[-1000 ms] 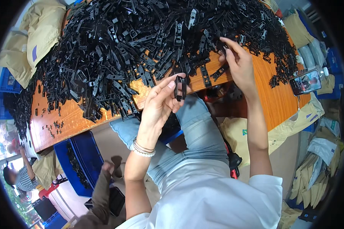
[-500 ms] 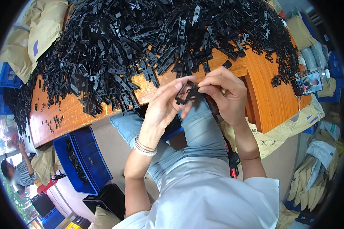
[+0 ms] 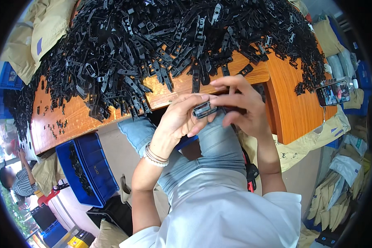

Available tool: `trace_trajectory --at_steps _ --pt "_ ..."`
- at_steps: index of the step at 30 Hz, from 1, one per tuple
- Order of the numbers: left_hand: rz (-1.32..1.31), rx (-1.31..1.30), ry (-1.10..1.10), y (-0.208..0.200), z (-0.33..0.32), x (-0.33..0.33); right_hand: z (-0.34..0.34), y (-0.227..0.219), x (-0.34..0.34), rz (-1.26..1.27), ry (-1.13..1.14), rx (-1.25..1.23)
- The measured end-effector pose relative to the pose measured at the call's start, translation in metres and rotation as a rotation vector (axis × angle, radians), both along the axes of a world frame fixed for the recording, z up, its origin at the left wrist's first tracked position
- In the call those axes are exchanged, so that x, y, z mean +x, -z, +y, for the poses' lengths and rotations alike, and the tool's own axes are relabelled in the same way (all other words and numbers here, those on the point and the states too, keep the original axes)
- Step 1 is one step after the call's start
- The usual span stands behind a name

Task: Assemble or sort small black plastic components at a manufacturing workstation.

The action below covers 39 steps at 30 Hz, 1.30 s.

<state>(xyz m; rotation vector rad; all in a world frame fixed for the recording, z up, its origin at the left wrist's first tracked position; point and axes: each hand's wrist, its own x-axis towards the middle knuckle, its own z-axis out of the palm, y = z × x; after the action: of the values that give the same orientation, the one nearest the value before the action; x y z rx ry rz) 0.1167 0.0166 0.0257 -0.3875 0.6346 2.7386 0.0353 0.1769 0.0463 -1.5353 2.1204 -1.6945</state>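
My left hand (image 3: pixel 182 115) pinches a small black plastic part (image 3: pixel 204 110) with a frame-like outline, above my lap. Pale bracelets circle that wrist. Close beside the part, my right hand (image 3: pixel 246 105) has its fingers spread, the thumb well away from the fingertips. One fingertip of it comes near the part's upper edge; whether it touches I cannot tell. Beyond both hands, a large heap of black plastic parts (image 3: pixel 153 45) covers much of the wooden table (image 3: pixel 295 99), with several long pieces lying near the front edge.
At the left below the table stands a blue bin (image 3: pixel 99 169) with black parts inside. A phone (image 3: pixel 332 93) is propped at the table's right side. Tan sacks (image 3: pixel 51 29) rest at the far left; bags (image 3: pixel 335 194) are stacked at the right. Another person (image 3: pixel 22 180) is at the far left.
The black part has turned in my left hand and now shows its framed face. My right hand has let go of it, fingers spreading from a pinch.
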Motion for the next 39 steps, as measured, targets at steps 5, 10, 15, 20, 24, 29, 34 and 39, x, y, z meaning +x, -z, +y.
trace_trajectory --at_steps 5,10,15,20,24,29,34,39 --pt "0.080 -0.013 0.231 0.009 0.017 -0.010 0.027 0.022 0.007 -0.103 -0.058 0.004" --pt "0.490 -1.378 -0.087 0.018 0.047 -0.039 0.062 0.039 0.012 -0.408 0.179 -0.386" --pt "0.626 -2.227 -0.367 0.037 0.071 -0.055 0.083 0.053 0.012 -0.782 0.507 -0.588" --pt "0.540 -2.223 -0.476 0.038 0.060 -0.041 0.073 0.059 0.011 -0.667 0.588 -0.350" --pt "0.571 -1.930 -0.749 0.041 0.057 -0.036 0.061 0.062 0.011 -0.691 0.482 -0.236" --pt "0.097 -0.916 -0.420 0.008 0.055 -0.023 0.047 0.049 0.014 -0.561 0.456 -0.180" --pt "0.088 -0.861 -0.070 0.008 0.039 -0.018 0.044 0.041 0.020 -0.512 0.489 -0.084" --pt "0.068 -0.887 -0.119 0.010 0.048 -0.017 0.037 0.035 0.030 -0.562 0.549 -0.072"
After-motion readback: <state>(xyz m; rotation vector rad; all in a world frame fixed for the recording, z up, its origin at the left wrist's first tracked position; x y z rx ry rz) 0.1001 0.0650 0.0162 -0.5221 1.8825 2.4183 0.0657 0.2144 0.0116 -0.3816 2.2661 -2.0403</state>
